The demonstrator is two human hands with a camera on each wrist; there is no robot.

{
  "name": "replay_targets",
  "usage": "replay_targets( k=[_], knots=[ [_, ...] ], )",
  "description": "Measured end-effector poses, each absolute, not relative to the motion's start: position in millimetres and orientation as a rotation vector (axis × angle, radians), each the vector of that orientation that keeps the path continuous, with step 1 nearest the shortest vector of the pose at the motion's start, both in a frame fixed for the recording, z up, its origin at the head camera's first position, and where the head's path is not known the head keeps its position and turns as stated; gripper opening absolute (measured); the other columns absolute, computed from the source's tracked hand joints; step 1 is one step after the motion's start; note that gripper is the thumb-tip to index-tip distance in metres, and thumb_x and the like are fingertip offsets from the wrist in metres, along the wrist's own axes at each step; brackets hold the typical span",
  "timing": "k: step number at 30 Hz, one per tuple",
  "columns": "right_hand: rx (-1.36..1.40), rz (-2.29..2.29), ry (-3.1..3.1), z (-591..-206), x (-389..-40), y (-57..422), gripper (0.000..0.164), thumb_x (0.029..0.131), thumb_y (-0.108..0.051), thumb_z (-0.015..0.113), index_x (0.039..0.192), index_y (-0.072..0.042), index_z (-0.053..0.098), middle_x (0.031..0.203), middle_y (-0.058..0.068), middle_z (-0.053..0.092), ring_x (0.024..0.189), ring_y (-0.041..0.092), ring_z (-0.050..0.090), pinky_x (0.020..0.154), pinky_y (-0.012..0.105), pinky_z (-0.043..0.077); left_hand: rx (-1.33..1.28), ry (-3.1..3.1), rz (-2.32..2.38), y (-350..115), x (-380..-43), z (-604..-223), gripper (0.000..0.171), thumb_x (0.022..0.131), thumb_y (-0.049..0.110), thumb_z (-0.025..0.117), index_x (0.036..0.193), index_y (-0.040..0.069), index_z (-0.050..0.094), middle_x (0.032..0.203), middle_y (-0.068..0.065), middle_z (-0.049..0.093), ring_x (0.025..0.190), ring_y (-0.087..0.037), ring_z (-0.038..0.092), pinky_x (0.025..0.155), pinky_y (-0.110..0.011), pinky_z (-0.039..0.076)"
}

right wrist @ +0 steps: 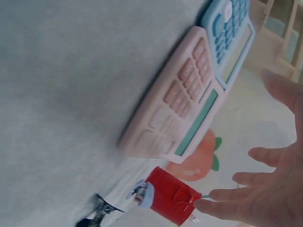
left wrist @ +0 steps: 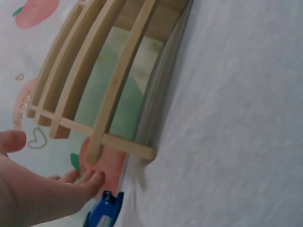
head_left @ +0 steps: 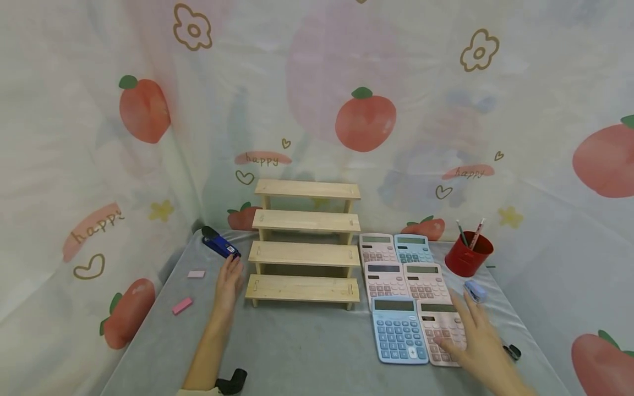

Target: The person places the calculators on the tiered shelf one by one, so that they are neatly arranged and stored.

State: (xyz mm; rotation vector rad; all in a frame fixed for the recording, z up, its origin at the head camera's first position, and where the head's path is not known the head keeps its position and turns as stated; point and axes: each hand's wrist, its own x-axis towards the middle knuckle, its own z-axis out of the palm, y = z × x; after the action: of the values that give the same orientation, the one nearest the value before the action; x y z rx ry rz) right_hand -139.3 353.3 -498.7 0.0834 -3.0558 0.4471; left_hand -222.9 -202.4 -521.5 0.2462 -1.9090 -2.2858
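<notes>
My left hand reaches over the left of the table, fingers extended, fingertips right by the end of a blue stapler. In the left wrist view the stapler appears just below the fingers. The right hand hovers with spread fingers over a pink calculator at the front right, overlapping its edge. The right wrist view shows that calculator apart from the fingers, beside a blue calculator. Several pink and blue calculators lie in rows of two. Nothing is held in either hand.
A four-step wooden rack stands at the back middle. Two pink blocks lie at the left. Right of the calculators are a red bucket holding pencils, a small light blue item and a black item.
</notes>
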Motion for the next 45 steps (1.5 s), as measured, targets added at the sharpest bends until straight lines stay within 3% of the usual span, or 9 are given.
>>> replay_targets(
  k=[4, 7, 11, 15, 27, 37, 41, 45],
  knots=[
    [0.038, 0.485, -3.139, -513.1, -135.4, 356.5, 0.128, 0.071, -0.065, 0.087, 0.164, -0.006, 0.021, 0.163, 0.036, 0.013, 0.136, 0.067, 0.028, 0.09, 0.084, 0.036, 0.344, -1.795, -2.382, -197.5, -223.1, -531.1, 0.069, 0.111, 0.016, 0.043, 0.166, 0.002, 0.006, 0.171, -0.022, 0.018, 0.156, -0.036, 0.023, 0.125, -0.053, 0.019],
    [-0.065, 0.568, -3.243, -525.1, -136.2, 357.9, 0.139, 0.063, -0.071, 0.087, 0.165, -0.007, 0.018, 0.163, 0.038, 0.009, 0.135, 0.068, 0.026, 0.091, 0.081, 0.038, 0.372, -1.774, -2.402, -194.4, -221.6, -537.5, 0.07, 0.108, 0.006, 0.046, 0.166, 0.002, 0.007, 0.17, -0.022, 0.021, 0.155, -0.035, 0.027, 0.123, -0.044, 0.026],
    [-0.147, 0.6, -3.335, -535.2, -137.2, 355.4, 0.146, 0.055, -0.073, 0.089, 0.164, -0.006, 0.018, 0.162, 0.04, 0.009, 0.135, 0.069, 0.027, 0.094, 0.079, 0.037, 0.324, -1.769, -2.404, -191.3, -218.0, -546.1, 0.077, 0.097, -0.016, 0.043, 0.166, 0.002, 0.012, 0.169, -0.021, 0.025, 0.155, -0.033, 0.028, 0.102, -0.026, 0.044],
    [-0.146, 0.581, -3.345, -540.4, -137.1, 351.4, 0.147, 0.052, -0.068, 0.092, 0.163, -0.005, 0.02, 0.159, 0.043, 0.012, 0.135, 0.07, 0.027, 0.097, 0.078, 0.036, 0.278, -1.731, -2.425, -189.1, -214.7, -550.9, 0.086, 0.089, -0.026, 0.038, 0.166, 0.004, 0.014, 0.169, -0.018, 0.025, 0.157, -0.031, 0.025, 0.086, -0.021, 0.045],
    [-0.209, 0.657, -3.336, -543.3, -145.2, 355.1, 0.153, 0.048, -0.066, 0.094, 0.164, -0.007, 0.014, 0.158, 0.045, 0.007, 0.134, 0.072, 0.024, 0.093, 0.08, 0.034, 0.328, -1.6, -2.461, -182.3, -216.7, -555.0, 0.08, 0.091, -0.026, 0.037, 0.164, 0.002, 0.02, 0.167, -0.019, 0.033, 0.154, -0.031, 0.032, 0.095, -0.023, 0.046],
    [-0.165, 0.673, -3.275, -543.6, -144.1, 350.1, 0.141, 0.062, -0.056, 0.095, 0.164, -0.004, 0.013, 0.157, 0.04, 0.012, 0.132, 0.067, 0.027, 0.101, 0.079, 0.03, 0.377, -1.617, -2.422, -179.4, -219.4, -554.2, 0.081, 0.092, -0.023, 0.038, 0.165, 0.005, 0.019, 0.165, -0.019, 0.035, 0.153, -0.028, 0.034, 0.095, -0.02, 0.045],
    [-0.151, 0.669, -3.23, -536.8, -143.5, 350.6, 0.14, 0.064, -0.053, 0.095, 0.165, -0.005, 0.01, 0.157, 0.04, 0.011, 0.13, 0.066, 0.03, 0.1, 0.079, 0.033, 0.396, -1.646, -2.396, -179.3, -220.0, -552.3, 0.079, 0.093, -0.023, 0.038, 0.165, 0.003, 0.018, 0.165, -0.021, 0.034, 0.154, -0.031, 0.033, 0.107, -0.03, 0.041],
    [-0.108, 0.625, -3.173, -521.8, -144.6, 348.2, 0.137, 0.067, -0.049, 0.094, 0.166, -0.007, 0.009, 0.158, 0.039, 0.011, 0.128, 0.065, 0.033, 0.097, 0.08, 0.035, 0.404, -1.649, -2.386, -179.4, -220.0, -549.9, 0.078, 0.093, -0.023, 0.038, 0.165, 0.002, 0.019, 0.166, -0.021, 0.034, 0.154, -0.031, 0.032, 0.119, -0.044, 0.03]
  ],
)
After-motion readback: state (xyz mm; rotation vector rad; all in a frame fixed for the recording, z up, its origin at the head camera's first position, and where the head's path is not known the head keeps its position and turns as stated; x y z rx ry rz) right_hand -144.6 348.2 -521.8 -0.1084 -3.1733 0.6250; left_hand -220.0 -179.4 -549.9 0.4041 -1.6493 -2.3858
